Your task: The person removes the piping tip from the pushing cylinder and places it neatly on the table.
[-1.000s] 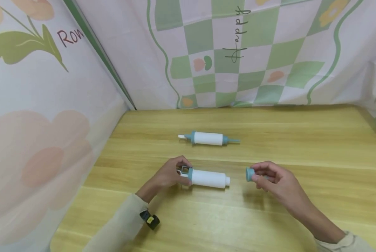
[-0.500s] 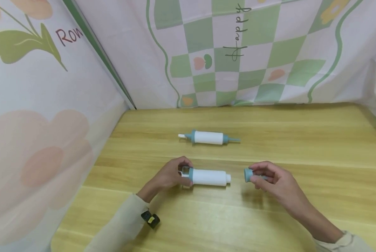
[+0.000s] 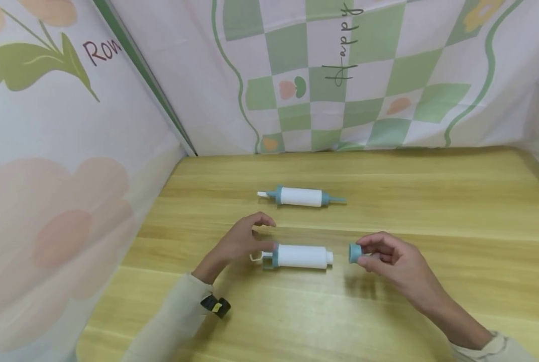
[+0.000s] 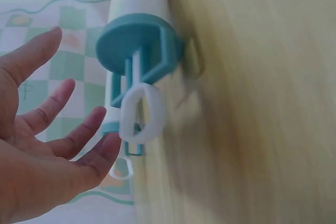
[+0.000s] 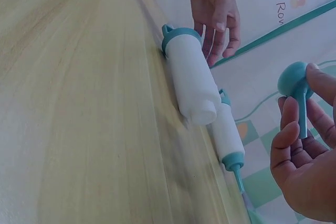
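A large white syringe (image 3: pixel 302 256) lies on the table, its bare stub end towards the right. It has a teal collar (image 4: pixel 136 38) with finger loops and a white pull ring (image 4: pixel 142 113). My left hand (image 3: pixel 242 239) is at the collar end, fingers spread and relaxed, gripping nothing; its thumb overlaps the collar in the head view. Between thumb and fingers, my right hand (image 3: pixel 393 259) pinches a teal nozzle cap (image 5: pixel 293 80) by its thin spout. The cap's wide mouth faces the syringe's stub across a short gap.
Farther back on the table (image 3: pixel 432 201) lies a second, assembled syringe (image 3: pixel 301 196) with its teal nozzle pointing right. Printed curtains (image 3: pixel 287 50) hang along the back and left edges. A dark band (image 3: pixel 215 304) sits on the left sleeve.
My left hand has let go of the syringe's collar end, its fingers lifting off. The syringe has rolled, so a finger loop now shows on the near side. My right hand has shifted slightly left.
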Motion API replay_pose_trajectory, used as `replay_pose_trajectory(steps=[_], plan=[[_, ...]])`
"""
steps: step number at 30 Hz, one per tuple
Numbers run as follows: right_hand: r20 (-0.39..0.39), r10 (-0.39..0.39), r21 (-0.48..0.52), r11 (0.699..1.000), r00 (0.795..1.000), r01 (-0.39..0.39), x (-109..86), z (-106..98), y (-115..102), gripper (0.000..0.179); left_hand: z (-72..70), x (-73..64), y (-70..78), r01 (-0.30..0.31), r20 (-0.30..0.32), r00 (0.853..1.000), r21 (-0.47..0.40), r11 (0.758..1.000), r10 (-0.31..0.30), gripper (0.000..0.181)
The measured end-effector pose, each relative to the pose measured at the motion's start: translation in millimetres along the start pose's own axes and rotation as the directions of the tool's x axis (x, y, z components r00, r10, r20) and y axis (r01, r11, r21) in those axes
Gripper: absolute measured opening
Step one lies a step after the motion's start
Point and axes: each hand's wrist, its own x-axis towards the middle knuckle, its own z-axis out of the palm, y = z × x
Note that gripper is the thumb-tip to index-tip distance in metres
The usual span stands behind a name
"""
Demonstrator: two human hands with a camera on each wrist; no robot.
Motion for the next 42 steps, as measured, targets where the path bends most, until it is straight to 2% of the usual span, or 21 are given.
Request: replay_pose_trajectory(steps=[7,13,17,23,26,30,35,42], plan=[[-0.014,0.001,-0.023,1.0,1.0,-0.001,-0.5,0,-3,0.025,6.8,2.6,12.0,-0.101,-0.049,0.993,0.049,0.994,0.104,0.046],[-0.016,-0.009,-0.036,0.999,1.0,0.008,0.8,4,-8,0.025,17.7,-7.3,28.1,-0.133,-0.135,0.98,0.097,0.986,0.145,0.059],[-0.008,-0.015,-0.045,0.999,1.0,0.015,2.1,6,-11,0.025,29.3,-13.5,35.1,-0.175,-0.165,0.97,0.038,0.984,0.178,0.059],[-0.009,-0.01,-0.059,0.998,1.0,0.01,2.4,10,-14,0.026,53.2,-17.7,41.0,-0.242,-0.129,0.964,-0.063,0.968,0.232,0.059],[-0.014,-0.007,-0.063,0.998,1.0,0.007,2.1,12,-16,0.026,60.5,-19.5,45.7,-0.264,-0.145,0.957,-0.079,0.961,0.251,0.055],[-0.013,-0.014,-0.071,0.997,1.0,0.013,3.0,16,-17,0.025,62.6,-22.7,51.4,-0.27,-0.181,0.95,-0.075,0.96,0.253,0.051],[0.002,-0.025,-0.073,0.997,1.0,0.026,6.2,18,-18,0.023,64.3,-23.0,55.2,-0.282,-0.185,0.947,-0.099,0.954,0.261,0.048],[0.037,-0.019,-0.046,0.999,0.999,0.02,9.1,23,-23,0.021,72.4,-23.3,59.1,-0.336,-0.128,0.94,-0.17,0.926,0.317,0.049]])
